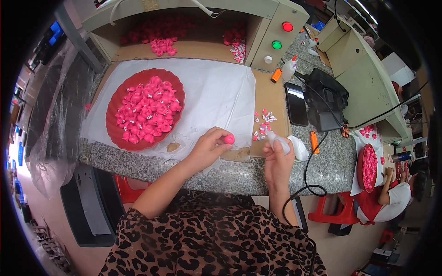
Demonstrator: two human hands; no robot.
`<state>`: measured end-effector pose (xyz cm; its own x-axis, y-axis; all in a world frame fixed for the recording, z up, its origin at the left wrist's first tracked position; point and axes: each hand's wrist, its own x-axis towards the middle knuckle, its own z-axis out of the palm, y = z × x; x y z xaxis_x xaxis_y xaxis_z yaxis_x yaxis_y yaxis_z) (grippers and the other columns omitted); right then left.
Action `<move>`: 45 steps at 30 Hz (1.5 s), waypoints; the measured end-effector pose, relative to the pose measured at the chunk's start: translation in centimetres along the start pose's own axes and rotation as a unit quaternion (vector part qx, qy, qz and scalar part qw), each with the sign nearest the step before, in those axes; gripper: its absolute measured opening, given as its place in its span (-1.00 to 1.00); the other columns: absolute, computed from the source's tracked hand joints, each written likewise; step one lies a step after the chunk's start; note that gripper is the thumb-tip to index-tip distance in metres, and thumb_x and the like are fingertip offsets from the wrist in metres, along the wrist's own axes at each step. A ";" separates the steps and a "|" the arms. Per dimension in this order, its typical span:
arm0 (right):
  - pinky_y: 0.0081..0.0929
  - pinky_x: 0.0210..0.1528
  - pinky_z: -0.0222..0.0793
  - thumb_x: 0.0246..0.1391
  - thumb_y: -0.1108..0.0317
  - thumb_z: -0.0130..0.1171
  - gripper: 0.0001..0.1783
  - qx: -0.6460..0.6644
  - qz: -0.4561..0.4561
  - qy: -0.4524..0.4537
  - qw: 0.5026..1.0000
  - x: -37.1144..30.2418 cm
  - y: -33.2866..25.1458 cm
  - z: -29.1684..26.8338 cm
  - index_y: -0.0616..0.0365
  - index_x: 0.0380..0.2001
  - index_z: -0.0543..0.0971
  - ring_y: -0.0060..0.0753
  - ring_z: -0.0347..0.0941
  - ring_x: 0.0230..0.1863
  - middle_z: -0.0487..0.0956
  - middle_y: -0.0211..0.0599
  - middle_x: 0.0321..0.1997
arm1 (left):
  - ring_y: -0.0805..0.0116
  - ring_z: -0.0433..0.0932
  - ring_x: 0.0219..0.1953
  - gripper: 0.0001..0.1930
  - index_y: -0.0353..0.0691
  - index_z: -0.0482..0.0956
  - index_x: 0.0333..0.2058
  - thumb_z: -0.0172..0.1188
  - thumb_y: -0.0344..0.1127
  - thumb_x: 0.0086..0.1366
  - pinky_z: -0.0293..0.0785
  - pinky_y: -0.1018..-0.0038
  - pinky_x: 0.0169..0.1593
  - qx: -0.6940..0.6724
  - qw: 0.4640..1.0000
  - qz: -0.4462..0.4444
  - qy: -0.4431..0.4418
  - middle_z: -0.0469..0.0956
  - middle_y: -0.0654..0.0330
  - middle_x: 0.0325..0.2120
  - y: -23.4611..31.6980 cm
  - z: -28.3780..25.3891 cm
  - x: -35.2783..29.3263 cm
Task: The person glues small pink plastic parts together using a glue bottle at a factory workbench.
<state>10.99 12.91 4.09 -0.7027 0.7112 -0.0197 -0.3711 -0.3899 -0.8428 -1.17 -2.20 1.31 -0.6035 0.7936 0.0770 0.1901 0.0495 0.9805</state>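
Between the fingertips of my left hand (208, 148) is a small round pink plastic piece (229, 139). My right hand (279, 166) is wrapped round a small translucent squeeze bottle (281, 145), its nozzle tilted up and to the left. The two hands are apart, over the table's near edge. Left of them, a red scalloped bowl (113, 127) holds a heap of similar pink pieces (149, 108), some with small white marks. Just beyond the squeeze bottle, tiny pink and white bits (264, 120) lie scattered on cardboard (272, 94).
White paper (216, 92) covers the table's middle. A machine (260, 37) with an open bay holds more pink pieces (163, 46). Rightward lie a phone (296, 104), a black bag (326, 99), an orange lighter (314, 142) and a black cable (305, 177). Another person (386, 202) sits at far right.
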 end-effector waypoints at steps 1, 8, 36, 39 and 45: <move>-0.55 -0.34 0.41 -0.09 0.54 0.05 -0.78 0.061 0.046 0.004 0.997 0.5 -0.4 -0.5 0.25 -0.32 0.29 -0.42 0.42 -0.36 0.41 -0.23 -0.31 | 0.46 0.39 -0.31 -0.80 -0.34 0.36 -0.27 0.07 -0.49 0.08 0.33 0.60 -0.22 -0.052 0.999 0.009 0.009 0.34 0.20 -0.35 -0.5 0.0 0.0; -0.62 -0.29 0.34 -0.21 0.55 0.17 -0.61 -0.130 0.007 0.005 0.991 1.2 -2.0 -4.4 0.25 -0.21 0.35 -0.49 0.41 -0.34 0.48 -0.27 -0.38 | 0.55 0.40 -0.45 -0.80 -0.29 0.25 -0.36 0.10 -0.53 0.06 0.38 0.67 -0.44 -0.215 0.974 -0.067 0.030 0.39 0.19 -0.44 1.0 0.3 0.1; -0.59 -0.57 0.25 -0.20 0.32 0.19 -0.80 -0.471 -0.003 -0.053 0.880 3.1 -1.3 -1.8 0.25 -0.52 0.54 -0.49 0.38 -0.62 0.50 -0.33 -0.62 | 0.45 0.43 -0.41 -0.79 -0.27 0.26 -0.31 0.09 -0.49 0.09 0.38 0.60 -0.36 -0.376 0.921 -0.100 -0.019 0.38 0.20 -0.39 1.0 1.7 -0.2; -0.76 -0.59 0.15 -0.21 0.41 0.21 -0.85 -0.285 0.082 -0.027 0.955 1.2 -0.5 0.1 0.26 -0.52 0.53 -0.73 0.27 -0.62 0.44 -0.48 -0.63 | 0.44 0.44 -0.39 -0.82 -0.28 0.26 -0.30 0.04 -0.48 0.12 0.40 0.59 -0.33 -0.417 0.899 -0.127 -0.033 0.39 0.19 -0.38 0.4 1.7 -0.1; -0.80 -0.54 0.19 -0.15 0.43 0.17 -0.88 -0.189 0.098 -0.025 0.977 -1.4 0.7 2.5 0.26 -0.50 0.52 -0.75 0.30 -0.58 0.48 -0.44 -0.58 | 0.45 0.45 -0.34 -0.79 -0.28 0.28 -0.21 -0.01 -0.43 0.17 0.42 0.54 -0.25 -0.396 0.913 -0.094 -0.003 0.42 0.19 -0.37 0.1 2.2 -0.2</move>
<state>10.17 10.13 4.86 -0.7705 0.6106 -0.1828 0.0179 -0.2658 -0.9639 0.65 -1.07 0.98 -0.5640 0.8192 -0.1044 -0.5372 -0.2680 0.7998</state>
